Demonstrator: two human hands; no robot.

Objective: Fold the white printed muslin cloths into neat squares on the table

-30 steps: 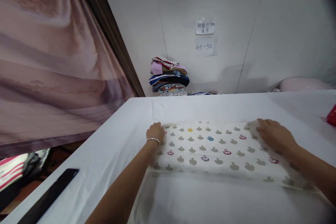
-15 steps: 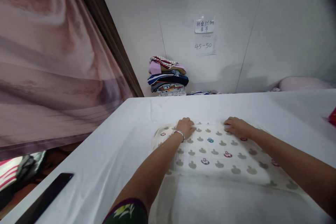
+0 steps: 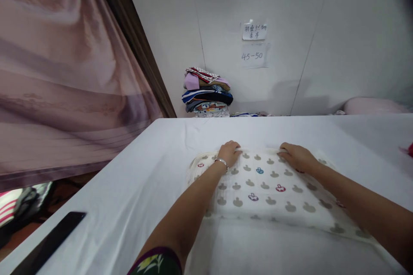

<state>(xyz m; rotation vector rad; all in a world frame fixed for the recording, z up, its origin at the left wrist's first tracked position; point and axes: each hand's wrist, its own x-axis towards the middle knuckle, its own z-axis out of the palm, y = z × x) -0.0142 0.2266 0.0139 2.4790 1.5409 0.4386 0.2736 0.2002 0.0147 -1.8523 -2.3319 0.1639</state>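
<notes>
A folded white cloth (image 3: 267, 193) printed with small grey, red and blue shapes lies on the white-covered table (image 3: 135, 197). My left hand (image 3: 229, 152), with a thin bracelet at the wrist, rests on the cloth's far edge, fingers curled over the edge. My right hand (image 3: 295, 157) lies on the same far edge a little to the right, fingers bent down onto the fabric. Both hands press or grip the edge; whether fabric is pinched between the fingers is not visible.
A stack of folded clothes (image 3: 206, 93) sits behind the table against the white wall, under two paper labels (image 3: 254, 45). A pink curtain (image 3: 64, 73) hangs at the left. A dark flat phone (image 3: 48, 245) lies near the table's left front edge. Something red (image 3: 409, 149) shows at the right edge.
A second ago my hands were at the cloth's two far corners; they have moved inward to the middle of its far edge. In the last half second they barely shifted.
</notes>
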